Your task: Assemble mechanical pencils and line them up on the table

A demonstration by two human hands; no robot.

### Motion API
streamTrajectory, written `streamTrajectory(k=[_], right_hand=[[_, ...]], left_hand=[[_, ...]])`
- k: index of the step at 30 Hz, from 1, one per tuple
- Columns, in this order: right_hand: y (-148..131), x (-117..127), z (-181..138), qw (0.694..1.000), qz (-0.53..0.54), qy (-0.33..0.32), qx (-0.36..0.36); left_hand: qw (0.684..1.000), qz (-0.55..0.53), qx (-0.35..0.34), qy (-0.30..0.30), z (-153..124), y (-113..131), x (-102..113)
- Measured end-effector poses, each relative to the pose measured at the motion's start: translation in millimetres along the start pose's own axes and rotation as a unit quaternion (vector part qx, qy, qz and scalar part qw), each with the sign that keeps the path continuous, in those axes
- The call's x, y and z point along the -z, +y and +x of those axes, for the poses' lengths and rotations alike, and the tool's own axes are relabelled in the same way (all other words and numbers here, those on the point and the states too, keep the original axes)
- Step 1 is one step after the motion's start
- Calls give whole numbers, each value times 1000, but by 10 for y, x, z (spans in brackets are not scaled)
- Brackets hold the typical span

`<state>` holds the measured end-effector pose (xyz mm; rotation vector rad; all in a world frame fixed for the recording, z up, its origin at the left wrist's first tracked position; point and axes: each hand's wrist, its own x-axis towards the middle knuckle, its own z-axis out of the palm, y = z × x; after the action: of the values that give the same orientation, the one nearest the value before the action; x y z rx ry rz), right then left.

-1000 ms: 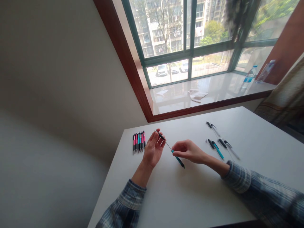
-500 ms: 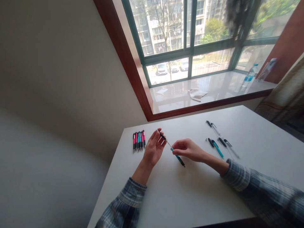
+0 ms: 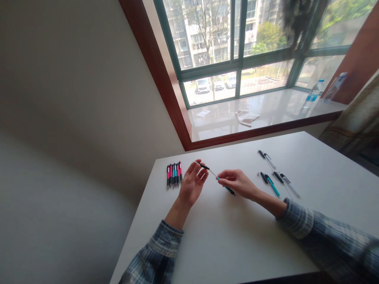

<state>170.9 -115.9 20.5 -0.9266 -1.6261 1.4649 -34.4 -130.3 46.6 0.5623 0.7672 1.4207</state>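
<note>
My left hand pinches the black upper half of a pen with its thin refill pointing right. My right hand grips the teal and black pen barrel, its open end meeting the refill tip. Both hands hover just above the white table. A row of several assembled red and teal pens lies to the left of my left hand. Loose pen parts, black, teal and clear, lie to the right of my right hand.
A white windowsill runs behind the table, with a crumpled cloth, a paper scrap and a water bottle on it. A brown curtain hangs at the right. A bare wall stands to the left.
The teal barrel in my right hand has swung from a steep slant to a flatter angle and risen. My left hand stayed almost still with the black half.
</note>
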Motion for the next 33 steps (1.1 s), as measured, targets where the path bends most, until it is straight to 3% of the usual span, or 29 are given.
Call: streamTrajectory(k=[8, 17, 25, 33], right_hand=[[-14, 86, 27, 996, -56, 63, 36], [5, 93, 46, 990, -90, 83, 72], [10, 114, 40, 998, 8, 51, 37], [138, 108, 63, 994, 102, 23, 0]], left_hand=[[996, 83, 2, -21, -20, -56, -15], [988, 146, -3, -54, -18, -134, 15], [982, 175, -25, -72, -30, -122, 13], [982, 139, 41, -118, -82, -103, 1]])
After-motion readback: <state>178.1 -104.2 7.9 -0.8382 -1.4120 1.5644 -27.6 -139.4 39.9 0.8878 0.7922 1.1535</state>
